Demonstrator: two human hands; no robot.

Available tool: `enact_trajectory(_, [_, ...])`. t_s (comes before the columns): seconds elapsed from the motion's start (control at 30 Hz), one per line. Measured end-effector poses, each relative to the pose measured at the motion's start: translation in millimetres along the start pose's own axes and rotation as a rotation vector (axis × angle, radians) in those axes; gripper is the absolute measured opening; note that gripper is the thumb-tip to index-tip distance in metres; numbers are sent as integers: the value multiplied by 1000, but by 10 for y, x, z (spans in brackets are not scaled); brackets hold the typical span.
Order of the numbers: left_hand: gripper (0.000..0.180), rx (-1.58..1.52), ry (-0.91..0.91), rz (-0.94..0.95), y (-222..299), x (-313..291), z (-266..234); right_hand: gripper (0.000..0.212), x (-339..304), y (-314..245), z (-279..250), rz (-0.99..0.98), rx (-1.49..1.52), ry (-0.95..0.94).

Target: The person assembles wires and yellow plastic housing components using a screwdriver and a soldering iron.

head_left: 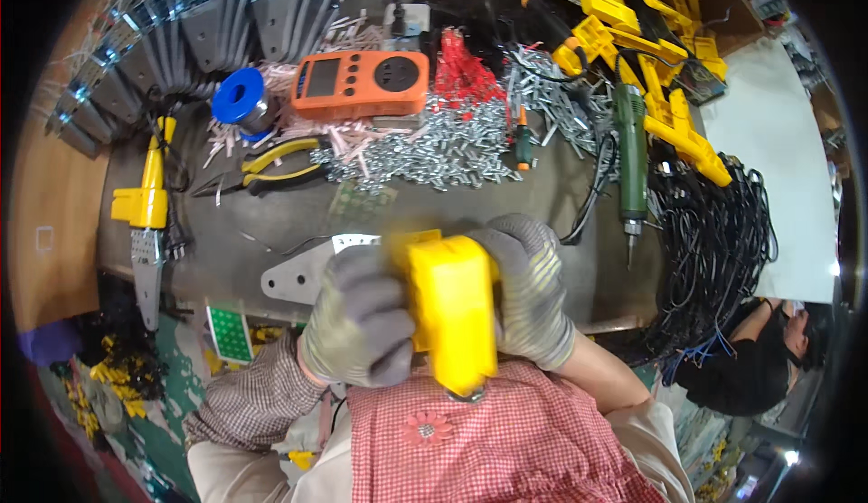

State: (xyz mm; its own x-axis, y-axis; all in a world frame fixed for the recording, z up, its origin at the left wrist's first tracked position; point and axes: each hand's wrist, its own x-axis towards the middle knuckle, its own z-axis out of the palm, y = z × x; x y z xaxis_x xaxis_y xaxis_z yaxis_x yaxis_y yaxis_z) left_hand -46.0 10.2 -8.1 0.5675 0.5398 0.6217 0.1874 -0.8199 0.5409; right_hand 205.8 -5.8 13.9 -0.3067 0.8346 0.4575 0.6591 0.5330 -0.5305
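Observation:
A bright yellow plastic housing (pixel 459 313), blurred by motion, is held upright between both hands just above the table's front edge. My left hand (pixel 362 322), in a grey glove, curls its fingers against the left side of the housing. From the right, my right hand (pixel 529 286), also gloved, grips the same housing, its fingertips partly hidden behind it. A grey flat plate with holes (pixel 297 274) lies on the table beyond my left hand, which covers part of it.
Pliers (pixel 280 167), a solder spool (pixel 240 101), an orange meter (pixel 362 84) and heaped metal pins (pixel 443 146) lie behind. An assembled yellow-handled tool (pixel 149 205) is left. To the right are a green electric screwdriver (pixel 631 150), black cables (pixel 714 241) and a seated person (pixel 746 363).

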Motion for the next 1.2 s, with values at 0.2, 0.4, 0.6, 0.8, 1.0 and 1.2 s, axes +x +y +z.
enact_trajectory(0.2, [100, 196, -287, -212, 207, 327, -179, 49, -4, -48, 242, -15, -363, -102])
enact_trajectory(0.4, [118, 197, -439, -281, 125, 313, -157, 38, 200, 79, -209, -3, -182, -335])
enact_trajectory(0.6, [119, 256, -484, -311, 155, 314, -125, 28, 377, 254, -57, 253, -252, -387])
enact_trajectory(0.8, [111, 272, -544, -249, 237, 414, -52, 25, 218, 499, -302, 107, -308, -278])
enact_trajectory(1.0, [116, 172, -567, -293, 214, 425, -128, 29, 1062, 1247, -419, 475, -838, -248])
enact_trajectory(1.2, [107, 122, -491, -290, 223, 435, -103, 29, 1179, 1456, -418, 538, -752, -416])
